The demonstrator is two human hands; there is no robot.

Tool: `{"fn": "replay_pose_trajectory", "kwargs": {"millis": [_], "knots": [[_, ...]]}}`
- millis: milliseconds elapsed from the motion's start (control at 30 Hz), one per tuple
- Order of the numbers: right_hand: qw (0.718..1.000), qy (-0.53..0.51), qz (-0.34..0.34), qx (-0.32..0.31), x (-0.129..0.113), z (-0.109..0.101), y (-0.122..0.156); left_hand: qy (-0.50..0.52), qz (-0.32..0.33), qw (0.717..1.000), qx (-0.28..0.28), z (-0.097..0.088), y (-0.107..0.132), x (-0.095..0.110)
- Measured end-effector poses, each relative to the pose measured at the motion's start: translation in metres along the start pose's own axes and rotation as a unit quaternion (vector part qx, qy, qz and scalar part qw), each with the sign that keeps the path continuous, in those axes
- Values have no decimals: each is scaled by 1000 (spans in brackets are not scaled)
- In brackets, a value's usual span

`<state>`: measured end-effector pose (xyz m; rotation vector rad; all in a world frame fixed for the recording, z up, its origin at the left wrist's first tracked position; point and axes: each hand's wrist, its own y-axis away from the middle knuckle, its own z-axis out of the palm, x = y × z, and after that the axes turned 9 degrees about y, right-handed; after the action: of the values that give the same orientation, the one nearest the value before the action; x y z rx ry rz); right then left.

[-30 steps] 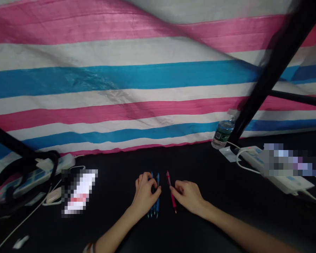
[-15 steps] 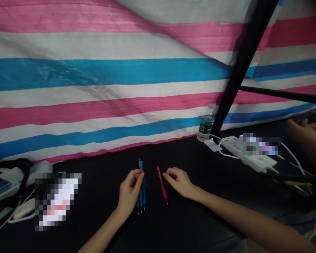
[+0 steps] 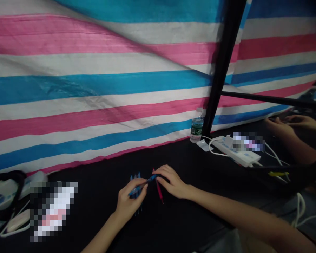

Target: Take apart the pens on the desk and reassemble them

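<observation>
A blue pen (image 3: pixel 151 178) is held up at a slant between my two hands. My left hand (image 3: pixel 130 196) pinches its lower left part between thumb and fingers. The fingertips of my right hand (image 3: pixel 172 181) close on its upper right end. Beneath my left hand, several more blue pens (image 3: pixel 139 210) lie side by side on the black tabletop, mostly covered by the fingers. A pink pen (image 3: pixel 160 192) lies on the table just left of my right hand, its upper part partly behind the raised blue pen.
Power strips with white cables stand at the right (image 3: pixel 237 151) and far left (image 3: pixel 33 181). A water bottle (image 3: pixel 196 126) stands by a black post (image 3: pixel 218 70), before a striped sheet (image 3: pixel 94 109). Another person's hands (image 3: pixel 287 126) are at the far right.
My left hand has lifted one blue pen off the row and tilted it. My right hand has moved left over the pink pen and taken its other end. The view has shifted slightly.
</observation>
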<state>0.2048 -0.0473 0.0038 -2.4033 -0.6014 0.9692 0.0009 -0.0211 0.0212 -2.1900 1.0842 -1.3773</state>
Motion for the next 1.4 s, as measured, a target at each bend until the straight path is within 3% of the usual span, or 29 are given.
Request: {"fn": "replay_pose_trajectory", "kwargs": {"millis": [167,367,500,633,900,1267,1400], "knots": [[999,-7,9,31,1,3,0,47,-21,999,12,1,-6,1],[998,0,26,49,-1,2,0,33,-57,997,29,-5,-12,-8],[998,-10,43,45,1,3,0,-48,-58,997,-17,-9,-14,-13],[995,-39,65,63,3,5,0,-130,-14,989,-69,-11,-13,-13],[988,-53,125,70,13,9,1,-229,24,957,-174,0,-13,-4],[984,-67,155,60,20,9,2,-250,11,943,-218,9,-11,-6],[988,-62,129,61,21,9,1,-228,1,947,-227,10,-11,-3]]}}
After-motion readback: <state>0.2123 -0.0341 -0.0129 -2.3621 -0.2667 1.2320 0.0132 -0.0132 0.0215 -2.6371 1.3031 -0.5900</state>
